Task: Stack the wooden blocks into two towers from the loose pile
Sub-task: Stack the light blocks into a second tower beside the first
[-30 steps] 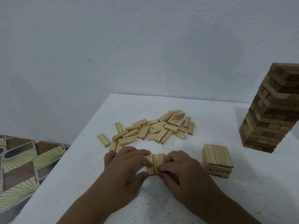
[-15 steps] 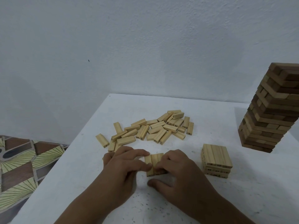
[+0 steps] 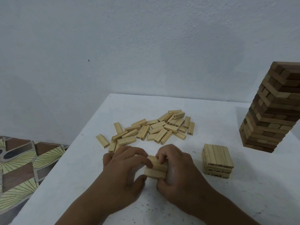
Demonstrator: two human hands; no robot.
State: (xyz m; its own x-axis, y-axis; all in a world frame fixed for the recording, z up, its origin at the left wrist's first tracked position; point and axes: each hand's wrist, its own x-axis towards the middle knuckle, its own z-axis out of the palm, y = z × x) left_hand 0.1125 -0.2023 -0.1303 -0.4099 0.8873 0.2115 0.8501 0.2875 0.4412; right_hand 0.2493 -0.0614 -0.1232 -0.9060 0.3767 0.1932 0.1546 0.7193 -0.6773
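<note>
Pinching a row of blocks (image 3: 155, 169) between your left hand (image 3: 125, 169) and right hand (image 3: 177, 169).
Both are gripping curled; squeezing unevenly is risking buckling it before the short stack (image 3: 217, 158) at three o'clock.

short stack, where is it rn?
Head view, right of centre: the short stack sits on the table, just right of the right hand, near the tall tower.

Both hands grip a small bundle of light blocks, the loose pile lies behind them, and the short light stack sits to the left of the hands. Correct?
Not quite. The head view shows the short light stack to the right of the hands, not the left. The rest holds: left hand and right hand grip the bundle, loose pile behind.
</note>
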